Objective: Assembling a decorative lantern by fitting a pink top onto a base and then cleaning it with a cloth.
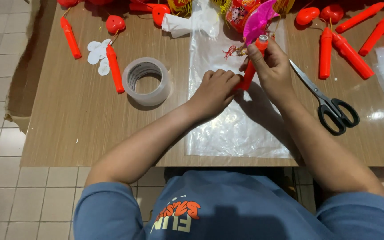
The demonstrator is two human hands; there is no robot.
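We see one view only: head camera, looking steeply down, close over our hands. Left hand [214, 91] and right hand [270, 66] sit upper centre; table [81, 115] spreads beyond them, floor tiles [1, 133] left of them.

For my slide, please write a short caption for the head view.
Both hands, left hand and right hand, grip a red stick over a clear plastic sheet.

The person wears a blue short-sleeved shirt [227, 209] with an orange-and-white chest print.
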